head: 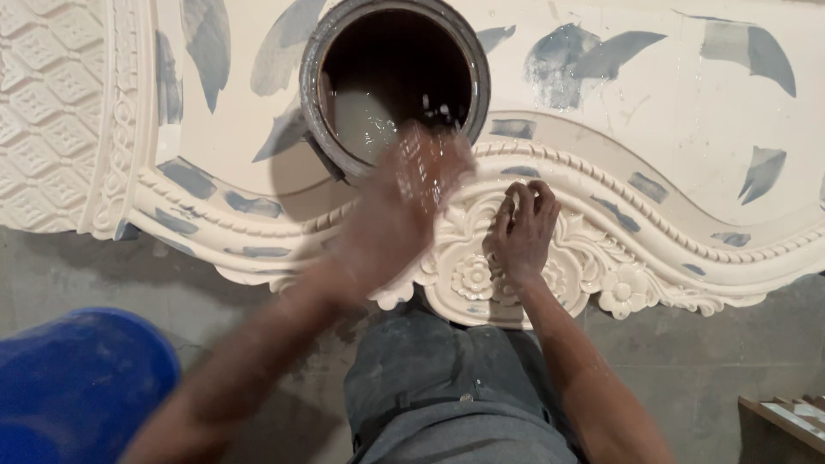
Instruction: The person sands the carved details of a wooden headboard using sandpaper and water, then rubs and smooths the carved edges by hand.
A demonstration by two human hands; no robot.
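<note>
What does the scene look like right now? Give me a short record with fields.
left hand: blurred, wet, beside the bucket rim
right hand: fingers curled, pressed on the floral carving
bucket: round, dark, whitish liquid inside, standing on the panel
ornate white panel: carved border, grey-blue patches
blue container: lower left, on the floor

White carved floral plaster moulding [481, 275] lies flat.

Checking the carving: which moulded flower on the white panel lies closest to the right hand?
The flower just left of the right hand, beside its wrist; the other flower sits farther right, clear of the hand.
</note>
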